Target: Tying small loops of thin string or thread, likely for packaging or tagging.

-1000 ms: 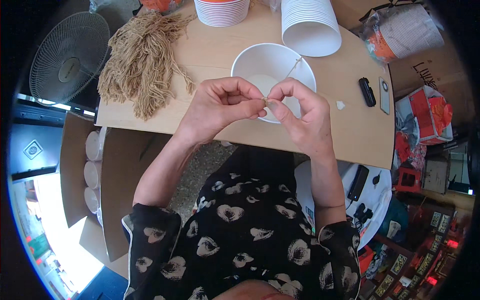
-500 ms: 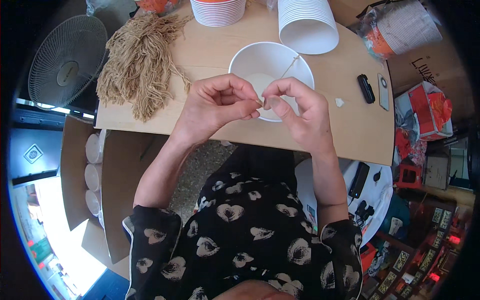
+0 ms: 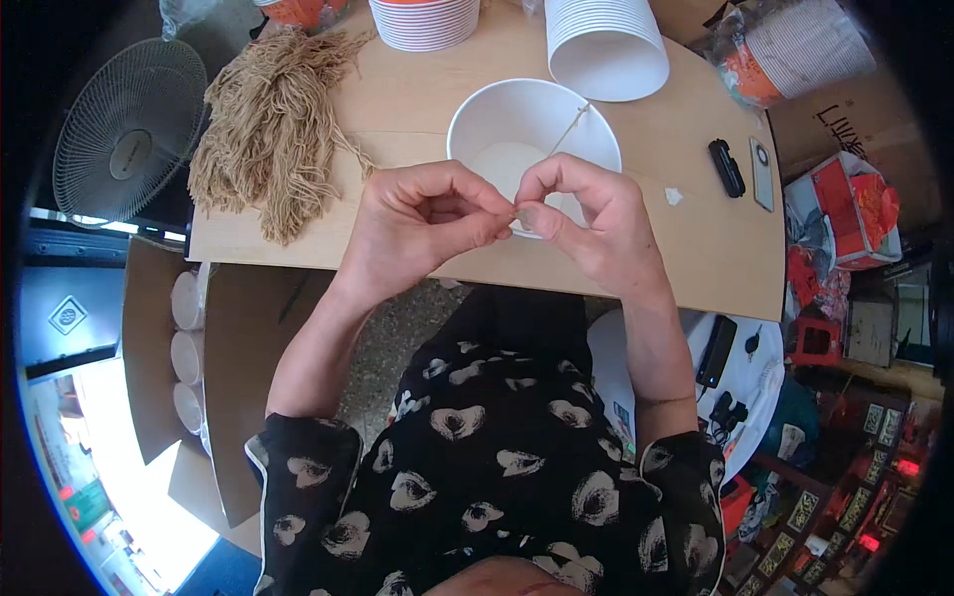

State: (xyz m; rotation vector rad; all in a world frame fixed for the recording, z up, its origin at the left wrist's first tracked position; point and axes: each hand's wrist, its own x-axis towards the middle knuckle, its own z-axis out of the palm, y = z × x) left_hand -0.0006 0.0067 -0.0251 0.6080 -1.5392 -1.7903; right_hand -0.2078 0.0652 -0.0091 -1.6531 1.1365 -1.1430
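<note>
Above the near rim of a white paper tub (image 3: 477, 129), my two hands meet fingertip to fingertip. My left hand (image 3: 412, 223) is closed in a pinch, and so is my right hand (image 3: 606, 223). A tiny tan bit of string shows between the thumbs and forefingers; most of it is hidden by the fingers. A thin tan string (image 3: 570, 129) hangs from the tub's far right rim down inside, passing behind my right hand; whether it is the same piece I cannot tell. A thick bundle of tan strings (image 3: 273, 129) lies at the table's left.
Behind stand nested tubs (image 3: 425, 25), and a white stack (image 3: 608, 50) lies on its side. A black handheld object (image 3: 726, 168), a flat silver-edged device (image 3: 761, 174) and a white scrap (image 3: 674, 197) lie right. A fan (image 3: 129, 139) and cardboard box (image 3: 253, 368) flank the left.
My hands stay pinched together with only a slight shift of the fingers. The whole view has moved a little, and the things on the table lie as before.
</note>
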